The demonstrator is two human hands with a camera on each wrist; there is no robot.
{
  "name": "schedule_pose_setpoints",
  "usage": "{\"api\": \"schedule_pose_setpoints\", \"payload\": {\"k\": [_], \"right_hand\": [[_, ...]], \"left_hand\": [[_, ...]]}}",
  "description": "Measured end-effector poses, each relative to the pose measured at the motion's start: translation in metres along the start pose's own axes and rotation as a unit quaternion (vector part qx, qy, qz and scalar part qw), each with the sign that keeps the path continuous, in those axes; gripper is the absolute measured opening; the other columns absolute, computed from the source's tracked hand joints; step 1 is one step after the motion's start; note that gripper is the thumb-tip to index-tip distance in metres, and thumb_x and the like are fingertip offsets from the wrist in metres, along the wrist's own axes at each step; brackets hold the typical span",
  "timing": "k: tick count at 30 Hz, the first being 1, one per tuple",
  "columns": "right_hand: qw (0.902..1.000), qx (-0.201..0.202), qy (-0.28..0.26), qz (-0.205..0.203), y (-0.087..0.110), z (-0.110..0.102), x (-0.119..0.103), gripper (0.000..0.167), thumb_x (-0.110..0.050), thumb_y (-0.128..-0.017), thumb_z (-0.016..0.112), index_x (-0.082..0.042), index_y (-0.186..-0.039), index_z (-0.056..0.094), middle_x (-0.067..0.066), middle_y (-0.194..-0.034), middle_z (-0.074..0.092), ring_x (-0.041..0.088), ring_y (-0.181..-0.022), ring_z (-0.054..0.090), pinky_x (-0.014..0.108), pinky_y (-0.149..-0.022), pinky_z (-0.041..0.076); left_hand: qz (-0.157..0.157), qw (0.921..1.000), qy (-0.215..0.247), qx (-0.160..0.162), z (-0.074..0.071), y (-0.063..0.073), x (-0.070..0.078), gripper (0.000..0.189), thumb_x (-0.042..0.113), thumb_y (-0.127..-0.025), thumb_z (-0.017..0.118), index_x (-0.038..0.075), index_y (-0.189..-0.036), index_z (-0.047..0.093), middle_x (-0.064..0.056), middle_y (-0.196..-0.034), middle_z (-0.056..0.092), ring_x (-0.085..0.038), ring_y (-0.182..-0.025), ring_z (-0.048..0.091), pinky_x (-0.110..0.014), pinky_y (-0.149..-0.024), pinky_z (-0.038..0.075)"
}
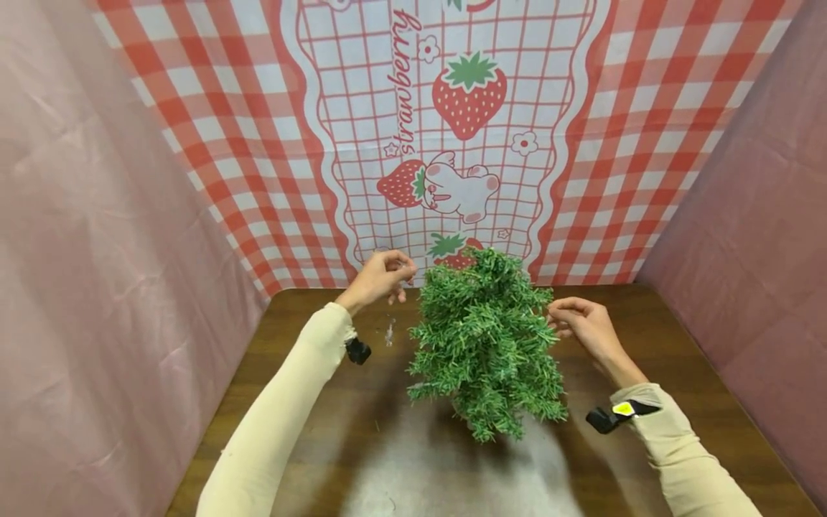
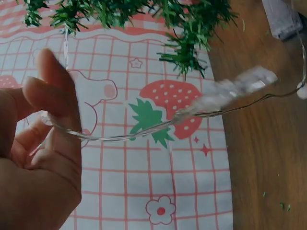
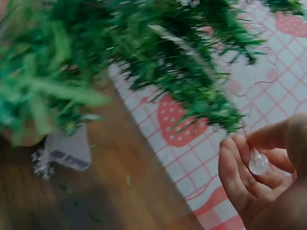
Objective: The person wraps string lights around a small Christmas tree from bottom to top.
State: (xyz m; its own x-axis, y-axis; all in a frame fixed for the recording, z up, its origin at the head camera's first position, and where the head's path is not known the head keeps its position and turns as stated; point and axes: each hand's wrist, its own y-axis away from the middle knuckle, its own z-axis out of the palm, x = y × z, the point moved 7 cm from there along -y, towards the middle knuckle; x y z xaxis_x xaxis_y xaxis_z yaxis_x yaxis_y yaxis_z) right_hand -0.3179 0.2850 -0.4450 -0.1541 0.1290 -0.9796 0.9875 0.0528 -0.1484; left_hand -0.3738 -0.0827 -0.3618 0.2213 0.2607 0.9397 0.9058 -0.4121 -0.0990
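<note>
A small green artificial Christmas tree [image 1: 487, 345] stands on the wooden table between the two hands. At its left side, the left hand [image 1: 380, 278] pinches a thin clear wire of a light string [image 2: 110, 138]. From those fingers the wire runs across to a blurred bunch of clear plastic pieces [image 2: 235, 90], which hangs below the hand. On the tree's other side, the right hand [image 1: 586, 329] pinches the thin wire just above a round clear bulb [image 3: 258, 163], close to a branch tip [image 3: 225, 120]. Foliage hides where the wire passes behind the tree.
A pale box [image 3: 71, 147] sits near the tree's base, with a snowflake-shaped piece [image 3: 43, 164] beside it. Green needle bits [image 2: 283, 206] lie on the wooden table [image 1: 291, 402]. Behind hangs a strawberry-print cloth [image 1: 362, 108]; pink curtains [image 1: 116, 251] flank both sides.
</note>
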Motion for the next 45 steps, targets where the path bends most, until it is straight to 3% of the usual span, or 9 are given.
{"api": "schedule_pose_setpoints", "payload": {"k": [4, 10, 15, 18, 22, 26, 30, 38, 45], "right_hand": [[0.9935, 0.089, 0.07, -0.014, 0.002, -0.002, 0.004, 0.026, -0.011, -0.098, 0.062, 0.012, -0.11, 0.064, -0.011, -0.074, 0.069, 0.006, -0.06, 0.064, 0.023, -0.053, 0.055], [0.948, 0.281, -0.069, -0.132, 0.017, -0.02, -0.026, 0.014, 0.008, -0.09, 0.06, 0.021, -0.097, 0.062, 0.002, -0.062, 0.064, 0.009, -0.047, 0.06, 0.018, -0.044, 0.049], [0.91, 0.281, -0.159, -0.26, 0.035, -0.019, -0.063, 0.013, 0.016, -0.088, 0.06, 0.026, -0.096, 0.057, 0.014, -0.068, 0.065, 0.014, -0.056, 0.064, 0.018, -0.052, 0.052], [0.9018, 0.274, -0.17, -0.288, 0.037, -0.016, -0.074, 0.017, 0.015, -0.09, 0.06, 0.028, -0.099, 0.055, 0.017, -0.073, 0.066, 0.018, -0.061, 0.067, 0.021, -0.057, 0.055], [0.9173, 0.276, -0.152, -0.243, 0.022, -0.008, -0.072, 0.018, 0.013, -0.09, 0.062, 0.027, -0.1, 0.057, 0.015, -0.075, 0.068, 0.018, -0.063, 0.07, 0.023, -0.059, 0.057], [0.9566, 0.245, -0.124, -0.098, -0.002, 0.004, -0.039, 0.008, 0.007, -0.091, 0.065, 0.013, -0.096, 0.065, 0.01, -0.073, 0.07, 0.015, -0.061, 0.069, 0.025, -0.058, 0.058], [0.9885, 0.147, -0.015, 0.035, -0.017, 0.013, 0.005, 0.017, -0.007, -0.097, 0.062, 0.007, -0.108, 0.065, -0.006, -0.075, 0.07, 0.008, -0.063, 0.068, 0.027, -0.06, 0.058], [0.9944, 0.019, 0.089, 0.053, -0.038, 0.023, 0.01, 0.031, -0.023, -0.103, 0.054, -0.001, -0.124, 0.062, -0.015, -0.096, 0.065, 0.002, -0.043, 0.038, 0.03, -0.041, 0.04], [0.9946, -0.049, 0.084, 0.036, -0.043, 0.039, 0.001, 0.031, -0.017, -0.106, 0.048, 0.001, -0.129, 0.058, -0.005, -0.118, 0.061, -0.005, -0.08, 0.053, 0.02, -0.065, 0.048]], "left_hand": [[0.022, 0.9988, -0.008, 0.044, -0.001, 0.0, 0.001, 0.018, 0.013, -0.102, 0.058, -0.002, -0.111, 0.063, -0.024, -0.089, 0.066, -0.019, -0.048, 0.061, -0.031, -0.042, 0.049], [0.047, 0.9951, 0.009, 0.087, -0.003, 0.002, 0.006, 0.023, 0.019, -0.102, 0.059, -0.002, -0.111, 0.063, -0.015, -0.081, 0.067, -0.021, -0.045, 0.059, -0.034, -0.042, 0.05], [0.079, 0.9876, 0.084, 0.107, -0.008, 0.0, 0.023, 0.026, 0.016, -0.101, 0.06, -0.006, -0.114, 0.06, -0.016, -0.082, 0.065, -0.012, -0.042, 0.052, -0.024, -0.038, 0.042], [0.101, 0.9808, 0.116, 0.12, -0.013, -0.005, 0.038, 0.026, 0.017, -0.1, 0.062, -0.005, -0.114, 0.06, -0.018, -0.084, 0.066, -0.012, -0.042, 0.05, -0.023, -0.038, 0.039], [0.089, 0.9782, 0.098, 0.16, -0.023, -0.014, 0.043, 0.022, 0.02, -0.099, 0.064, 0.001, -0.11, 0.063, -0.015, -0.087, 0.068, -0.011, -0.041, 0.05, -0.025, -0.038, 0.04], [0.038, 0.9827, 0.019, 0.18, -0.029, -0.018, 0.018, 0.019, 0.019, -0.1, 0.062, 0.002, -0.109, 0.064, -0.015, -0.089, 0.07, -0.01, -0.04, 0.051, -0.026, -0.039, 0.044], [-0.003, 0.9846, -0.033, 0.172, -0.035, -0.008, -0.013, 0.019, 0.017, -0.1, 0.061, 0.0, -0.11, 0.064, -0.023, -0.093, 0.071, -0.012, -0.04, 0.052, -0.027, -0.041, 0.047], [0.003, 0.98, 0.017, 0.198, -0.056, 0.018, -0.023, 0.028, 0.022, -0.099, 0.064, -0.002, -0.113, 0.065, -0.019, -0.091, 0.071, -0.009, -0.039, 0.049, -0.023, -0.038, 0.043], [0.034, 0.966, 0.086, 0.241, -0.075, 0.053, -0.029, 0.027, 0.019, -0.097, 0.066, -0.005, -0.11, 0.064, -0.011, -0.08, 0.07, -0.008, -0.037, 0.046, -0.022, -0.035, 0.038]]}}
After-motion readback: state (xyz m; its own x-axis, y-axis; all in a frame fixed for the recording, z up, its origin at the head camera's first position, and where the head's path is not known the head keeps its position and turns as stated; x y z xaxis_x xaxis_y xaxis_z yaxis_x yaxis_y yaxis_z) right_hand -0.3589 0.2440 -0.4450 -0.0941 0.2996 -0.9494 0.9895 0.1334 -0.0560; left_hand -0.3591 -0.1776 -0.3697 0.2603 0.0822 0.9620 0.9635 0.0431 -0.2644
